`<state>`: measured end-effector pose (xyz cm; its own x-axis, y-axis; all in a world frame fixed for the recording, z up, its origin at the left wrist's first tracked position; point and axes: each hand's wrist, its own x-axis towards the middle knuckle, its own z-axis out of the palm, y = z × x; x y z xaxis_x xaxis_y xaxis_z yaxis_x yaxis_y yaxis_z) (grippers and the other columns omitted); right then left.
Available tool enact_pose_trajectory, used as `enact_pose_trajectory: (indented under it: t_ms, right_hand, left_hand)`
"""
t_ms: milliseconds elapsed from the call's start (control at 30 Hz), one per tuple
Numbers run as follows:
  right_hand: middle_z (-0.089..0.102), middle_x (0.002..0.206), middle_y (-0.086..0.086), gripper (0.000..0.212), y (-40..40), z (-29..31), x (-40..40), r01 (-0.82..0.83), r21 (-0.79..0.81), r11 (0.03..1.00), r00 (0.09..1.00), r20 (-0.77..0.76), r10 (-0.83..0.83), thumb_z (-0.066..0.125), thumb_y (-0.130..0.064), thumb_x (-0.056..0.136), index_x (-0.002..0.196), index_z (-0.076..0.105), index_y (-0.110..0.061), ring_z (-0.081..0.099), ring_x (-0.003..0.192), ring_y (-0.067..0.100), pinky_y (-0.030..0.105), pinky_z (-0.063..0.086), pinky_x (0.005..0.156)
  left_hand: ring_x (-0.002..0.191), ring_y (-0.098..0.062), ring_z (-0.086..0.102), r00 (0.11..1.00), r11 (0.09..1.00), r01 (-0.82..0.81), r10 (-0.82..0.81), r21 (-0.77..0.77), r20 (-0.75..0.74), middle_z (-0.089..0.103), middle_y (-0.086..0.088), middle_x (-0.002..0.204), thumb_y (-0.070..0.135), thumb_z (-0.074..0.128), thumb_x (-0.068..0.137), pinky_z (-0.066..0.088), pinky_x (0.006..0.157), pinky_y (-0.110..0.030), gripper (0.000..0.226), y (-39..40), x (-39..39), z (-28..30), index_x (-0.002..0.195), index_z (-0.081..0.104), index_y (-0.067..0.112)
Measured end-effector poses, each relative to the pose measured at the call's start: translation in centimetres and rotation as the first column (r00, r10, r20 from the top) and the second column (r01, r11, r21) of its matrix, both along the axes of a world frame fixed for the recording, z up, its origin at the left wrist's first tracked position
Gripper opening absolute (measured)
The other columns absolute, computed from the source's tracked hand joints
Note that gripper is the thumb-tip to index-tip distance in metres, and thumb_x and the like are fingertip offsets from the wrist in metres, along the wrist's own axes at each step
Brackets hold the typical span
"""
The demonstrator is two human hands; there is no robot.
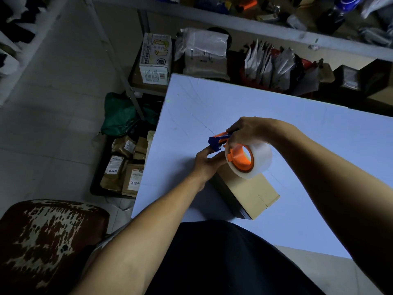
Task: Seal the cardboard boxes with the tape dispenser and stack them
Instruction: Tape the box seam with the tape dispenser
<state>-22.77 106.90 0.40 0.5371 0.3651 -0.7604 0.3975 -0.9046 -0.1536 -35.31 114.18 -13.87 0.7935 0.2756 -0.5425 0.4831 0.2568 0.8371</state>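
Matt brown cardboard box (251,192), glossy orange-and-blue plastic tape dispenser (221,141) with translucent smooth tape roll (258,158), smooth matt bench (265,116).

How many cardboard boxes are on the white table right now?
1. The cardboard box lies on the white table near its front edge, below the tape dispenser, with the left hand at its far end. Others may sit outside the view.

- A white table (297,124) is taking up the right side of the scene.
- One closed cardboard box (249,193) is lying directly on it, near the table's near-left edge.
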Motion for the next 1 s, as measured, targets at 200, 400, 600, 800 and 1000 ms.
enact_pose_trajectory:
  t_ms: [200,400,600,800,1000]
  right_hand:
    - [0.063,0.125,0.005,0.044,0.2,-0.1,0.1,-0.023,-0.036,0.999,1.0,-0.014,0.023,0.067,-0.036,0.089,0.131,0.059,-0.025,0.06,0.11,0.027,0.041,0.053,0.098]
    - [0.064,0.123,0.004,0.044,0.1,-0.3,0.0,-0.039,-0.046,0.998,0.999,0.001,0.039,0.066,-0.039,0.089,0.13,0.06,-0.025,0.061,0.107,0.026,0.039,0.054,0.096]
    - [0.068,0.11,0.003,0.041,1.2,-0.7,0.0,-0.057,-0.116,0.992,0.997,0.047,0.062,0.063,-0.041,0.084,0.121,0.064,-0.022,0.064,0.094,0.022,0.031,0.052,0.076]
    - [0.067,0.089,0.004,0.029,2.5,-0.1,0.0,-0.085,-0.156,0.984,0.994,0.059,0.095,0.067,-0.039,0.078,0.1,0.065,-0.019,0.066,0.079,0.022,0.035,0.056,0.079]
    - [0.068,0.098,0.003,0.047,1.7,-0.2,-0.2,-0.101,-0.147,0.984,0.993,0.038,0.107,0.062,-0.05,0.069,0.109,0.064,-0.025,0.067,0.086,0.024,0.041,0.058,0.084]
  left_hand:
    - [0.093,-0.012,0.058,0.997,0.998,0.055,-0.055,0.004,-0.05,0.067,0.001,0.1,0.037,0.073,0.089,0.043,0.072,-0.02,0.029,0.2,-0.1,0.0,0.111,0.071,0.018]
    - [0.096,-0.011,0.06,0.997,0.998,0.059,-0.058,0.017,-0.045,0.069,0.003,0.103,0.046,0.075,0.079,0.045,0.076,-0.023,0.04,0.0,-0.1,0.2,0.108,0.069,0.02]
    - [0.098,-0.007,0.061,0.999,0.998,0.047,-0.046,0.045,-0.021,0.068,0.002,0.113,0.04,0.076,0.079,0.046,0.077,-0.019,0.036,0.0,-0.2,0.8,0.11,0.068,0.024]
    - [0.106,-0.023,0.062,0.997,1.0,0.016,-0.017,-0.012,-0.071,0.071,-0.001,0.107,0.047,0.075,0.063,0.048,0.083,-0.033,0.046,-0.2,-0.6,1.0,0.103,0.072,0.023]
    - [0.075,-0.017,0.049,0.991,0.998,0.068,-0.066,0.015,-0.117,0.06,0.0,0.072,0.037,0.075,0.08,0.036,0.065,-0.028,0.023,-0.3,-0.4,1.2,0.073,0.062,0.019]
